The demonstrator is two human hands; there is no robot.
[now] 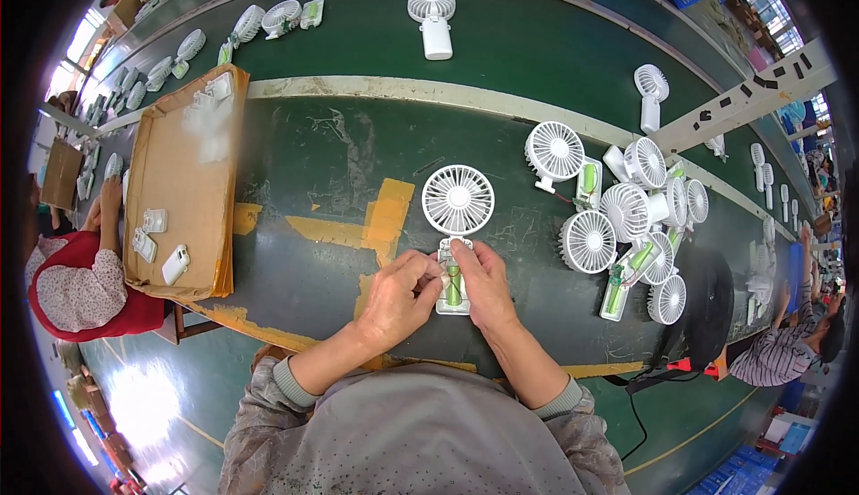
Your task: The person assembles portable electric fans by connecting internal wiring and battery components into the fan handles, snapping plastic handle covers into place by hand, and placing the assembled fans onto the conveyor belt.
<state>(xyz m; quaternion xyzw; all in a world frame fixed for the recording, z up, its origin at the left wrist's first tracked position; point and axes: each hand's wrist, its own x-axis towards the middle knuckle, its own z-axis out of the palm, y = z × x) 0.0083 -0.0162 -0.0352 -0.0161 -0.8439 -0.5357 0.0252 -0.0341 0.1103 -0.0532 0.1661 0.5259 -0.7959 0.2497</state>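
A white handheld fan [458, 198] lies on the dark green worktable in front of me, its round head pointing away. Its handle is uncovered and shows a green battery [454, 287] inside. My right hand [483, 282] grips the handle from the right, the thumb resting on its upper part just below the head. At the handle's left side my left hand [403, 294] is closed in a pinch near the top of the battery. Whatever is between those fingertips is too small to make out; thin dark wire shows beside them.
Several white fans [625, 212] are heaped on the right, some with open handles and green batteries. A cardboard tray [183, 191] with small white covers stands on the left. Beyond a pale rail, a green conveyor [358, 34] carries more fans. Co-workers sit at both sides.
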